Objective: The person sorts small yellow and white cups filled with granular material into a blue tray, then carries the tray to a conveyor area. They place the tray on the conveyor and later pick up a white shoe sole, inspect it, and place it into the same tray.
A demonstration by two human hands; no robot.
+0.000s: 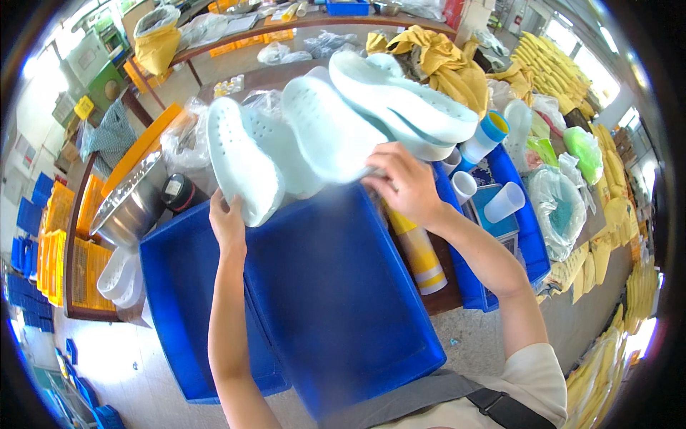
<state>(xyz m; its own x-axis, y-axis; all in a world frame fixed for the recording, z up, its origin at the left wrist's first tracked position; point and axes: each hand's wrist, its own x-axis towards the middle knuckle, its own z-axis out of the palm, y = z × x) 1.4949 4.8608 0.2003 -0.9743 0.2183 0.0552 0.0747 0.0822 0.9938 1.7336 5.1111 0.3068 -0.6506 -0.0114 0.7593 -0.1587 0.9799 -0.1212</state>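
A row of pale perforated shoe soles [321,136] held above a blue tray [336,300]; left hand [227,223] grasps one end, right hand [404,182] clasps the other.

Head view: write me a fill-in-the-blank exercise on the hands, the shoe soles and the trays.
1. The left hand holds the lower end of a pale mint ____ dotted with small holes.
2. The right hand has its grip on the row of soles above a tray coloured ____.
3. Right of that tray lies a spray can coloured ____ on the table.
4. The shiny metal basin lies on the person's ____ side.

Missing words: shoe sole; blue; yellow; left
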